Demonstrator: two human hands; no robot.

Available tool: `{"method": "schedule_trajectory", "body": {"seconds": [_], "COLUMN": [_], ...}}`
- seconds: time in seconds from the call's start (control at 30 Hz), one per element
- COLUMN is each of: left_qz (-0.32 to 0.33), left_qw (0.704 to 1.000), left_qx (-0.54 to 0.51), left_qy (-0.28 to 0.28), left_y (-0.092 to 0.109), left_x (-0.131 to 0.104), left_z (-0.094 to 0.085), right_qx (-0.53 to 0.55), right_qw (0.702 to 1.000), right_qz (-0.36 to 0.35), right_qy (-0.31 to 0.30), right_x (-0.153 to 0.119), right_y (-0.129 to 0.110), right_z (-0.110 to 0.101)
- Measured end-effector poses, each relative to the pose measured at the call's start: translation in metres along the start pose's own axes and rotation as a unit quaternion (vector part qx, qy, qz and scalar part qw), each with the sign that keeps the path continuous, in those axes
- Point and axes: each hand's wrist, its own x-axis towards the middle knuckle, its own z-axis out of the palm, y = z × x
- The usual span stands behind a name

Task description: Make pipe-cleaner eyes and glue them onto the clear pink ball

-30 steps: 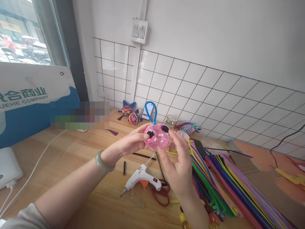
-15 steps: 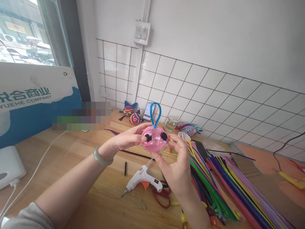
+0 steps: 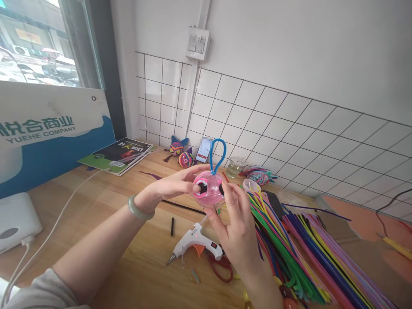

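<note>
A round, see-through pink ball (image 3: 212,197) hangs in the air between my hands, above the table. It has two black eye patches rimmed in pink and pale blue, and a blue pipe cleaner loop (image 3: 224,150) stands up from its top. My left hand (image 3: 180,182) grips its left side, thumb pressed on the left eye. On the other side my right hand (image 3: 236,214) pinches it, with fingers over the right eye and the thumb underneath. Below lies a white hot glue gun (image 3: 195,242), its nozzle pointing lower left, beside red-handled scissors (image 3: 222,268) partly behind my right wrist.
Many coloured pipe cleaners (image 3: 309,253) cover the right side of the wooden table (image 3: 128,274). Along the back stand small wrapped figures (image 3: 177,148), a phone (image 3: 204,150), a glass jar (image 3: 236,167) and a striped fish (image 3: 260,175). A magazine (image 3: 122,152) and a white cabled box (image 3: 19,223) are left.
My right fingers have moved inward onto the right eye, covering much of it. The ball stays held in both hands. The view has shifted slightly left.
</note>
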Motion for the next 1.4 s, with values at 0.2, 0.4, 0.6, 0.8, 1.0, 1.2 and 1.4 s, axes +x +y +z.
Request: {"method": "schedule_trajectory", "body": {"seconds": [0.2,0.4,0.6,0.8,1.0,1.2,1.4], "left_qz": [-0.002,-0.004,-0.017,-0.007,0.008,0.011,0.018], "left_qw": [1.000,0.999,0.999,0.999,0.999,0.999,0.999], "left_qx": [0.016,0.023,0.030,0.036,0.031,0.028,0.029], "left_qy": [0.019,0.023,0.038,0.039,0.033,0.029,0.023], "left_y": [-0.0002,0.0006,0.0008,0.0008,0.0007,0.0007,-0.0010], "left_x": [0.0005,-0.0002,-0.0002,0.0008,0.0003,0.0001,0.0004], "left_z": [0.0003,0.0010,0.0009,0.0025,0.0035,0.0029,0.0016], "right_qx": [-0.009,-0.008,-0.009,-0.018,-0.017,-0.014,-0.010], "right_qw": [1.000,1.000,1.000,1.000,1.000,1.000,1.000], "right_qz": [0.006,0.008,0.013,0.005,0.004,0.009,0.017], "right_qy": [0.003,0.004,0.001,0.013,0.020,0.022,0.022], "right_x": [0.0002,0.0005,0.0008,0.0003,-0.0006,-0.0024,-0.0031], "right_y": [-0.0004,-0.0022,-0.0029,-0.0031,-0.0030,-0.0030,-0.0043], "right_z": [0.0011,0.0016,0.0024,0.0029,0.0039,0.0053,0.0063]}}
